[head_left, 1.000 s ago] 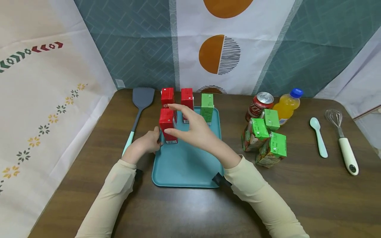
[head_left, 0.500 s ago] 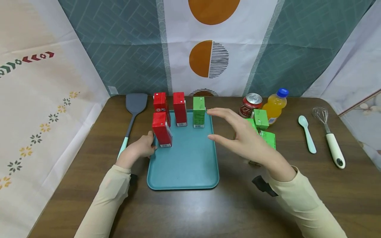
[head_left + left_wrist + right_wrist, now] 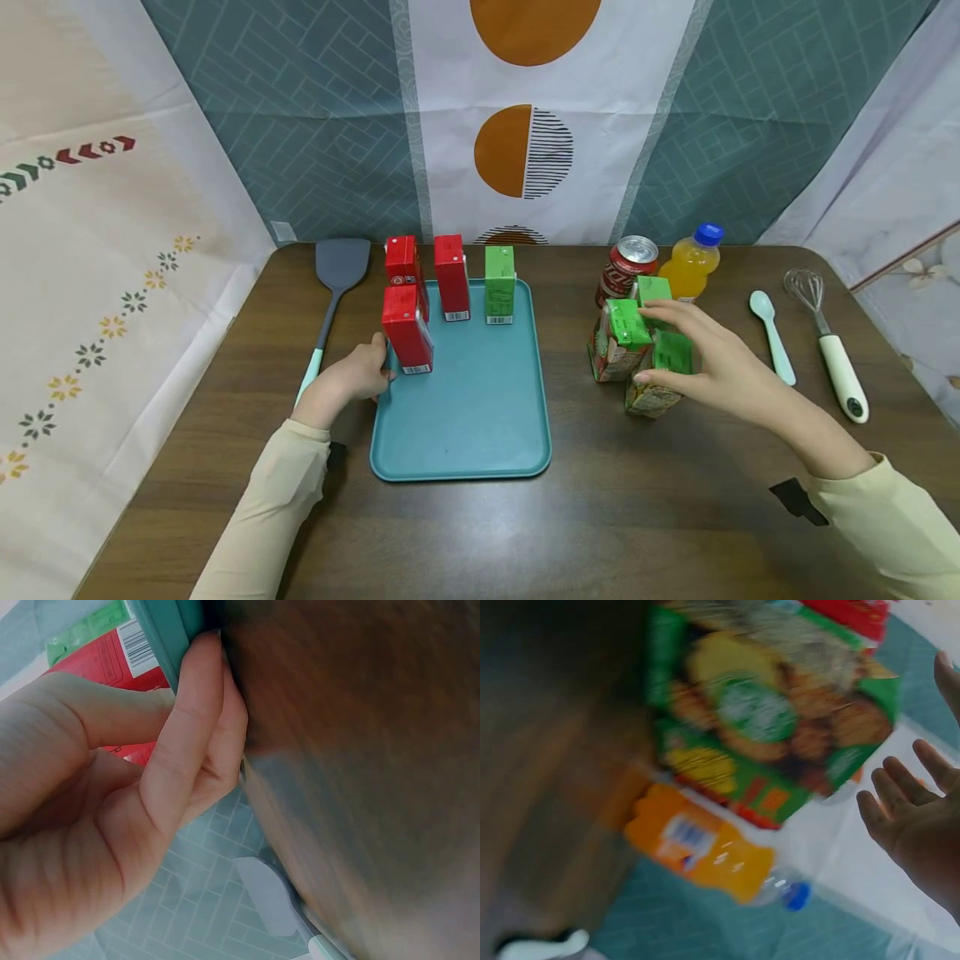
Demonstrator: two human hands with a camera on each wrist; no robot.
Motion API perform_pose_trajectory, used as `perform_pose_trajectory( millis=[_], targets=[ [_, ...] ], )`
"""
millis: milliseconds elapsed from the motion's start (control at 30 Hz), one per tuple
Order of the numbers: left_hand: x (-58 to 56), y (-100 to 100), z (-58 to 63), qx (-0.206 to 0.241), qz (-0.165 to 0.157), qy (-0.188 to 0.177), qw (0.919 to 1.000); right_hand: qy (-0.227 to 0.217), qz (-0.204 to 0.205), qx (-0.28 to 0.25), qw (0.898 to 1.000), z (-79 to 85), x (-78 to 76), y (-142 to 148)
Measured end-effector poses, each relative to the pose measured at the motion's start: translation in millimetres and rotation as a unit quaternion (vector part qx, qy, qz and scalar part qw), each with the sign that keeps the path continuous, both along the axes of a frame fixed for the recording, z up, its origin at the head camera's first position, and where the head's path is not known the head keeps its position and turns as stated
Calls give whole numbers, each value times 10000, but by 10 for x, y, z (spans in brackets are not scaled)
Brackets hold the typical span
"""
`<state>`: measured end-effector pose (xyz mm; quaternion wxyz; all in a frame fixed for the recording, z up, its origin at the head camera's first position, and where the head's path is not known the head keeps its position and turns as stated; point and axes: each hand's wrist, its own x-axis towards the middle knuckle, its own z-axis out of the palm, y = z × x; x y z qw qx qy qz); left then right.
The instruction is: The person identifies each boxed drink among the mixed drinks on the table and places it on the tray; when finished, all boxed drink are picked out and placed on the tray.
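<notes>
My left hand (image 3: 352, 372) pinches the left rim of a teal tray (image 3: 465, 433); the left wrist view shows the thumb and fingers on either side of that rim. Two red juice cartons (image 3: 407, 329) stand one behind the other along the tray's left side, a third red carton (image 3: 452, 277) beside them. A green carton (image 3: 499, 285) stands at the back right of the tray. Over to the right, my right hand (image 3: 720, 367) is spread around the top of the nearest green carton (image 3: 651, 392), apparently not gripping it. Two more green cartons (image 3: 618, 342) stand close by.
Behind the green cartons are a red soda can (image 3: 626, 267) and an orange juice bottle (image 3: 690, 262). A pale green spoon (image 3: 772, 337) and a whisk (image 3: 840, 358) lie at the far right. Left of the tray lies a grey spatula (image 3: 341, 271).
My right hand has moved right, from above the red cartons over to the green group, fingers spread. The front red carton stands on the tray. My left hand stays at the tray's rim.
</notes>
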<state>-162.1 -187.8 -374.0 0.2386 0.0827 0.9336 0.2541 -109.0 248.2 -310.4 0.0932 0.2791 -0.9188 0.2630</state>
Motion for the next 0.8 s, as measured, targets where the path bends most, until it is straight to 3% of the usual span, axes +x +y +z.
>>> perform_pose_trajectory(
  millis=[267,533,800],
  targets=[
    [3,9,16,-17,49,-99,9999,183,-322,203,9991,-213,56,285],
    [10,-1,5,-9,110,-70,9999,146,-403,259,9987,-266,68,321],
    [-9,-1,-15,-122,37,-3,9999,-489,-610,33,9969,-358,51,304]
  ],
)
